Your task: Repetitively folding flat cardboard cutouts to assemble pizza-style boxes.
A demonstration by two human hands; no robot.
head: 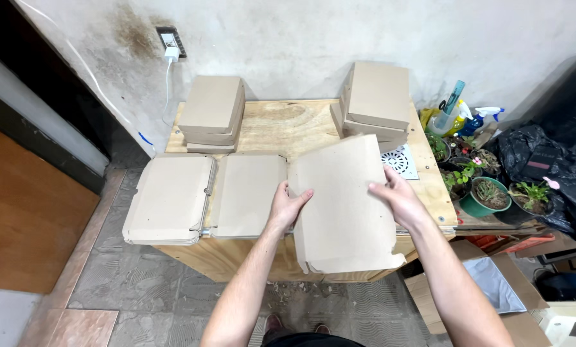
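The left hand (289, 204) and right hand (396, 193) are clasped on a flat, notched brown cardboard blank (342, 205), tilted above the wooden table (288, 125).

Your left hand (288, 205) and right hand (397, 196) grip the side edges of a flat cardboard box blank (342, 205) | it tilts over the wooden table (288, 122) | flattened blanks (204, 196) lie left | folded box stacks (212, 112) (374, 103) stand behind.
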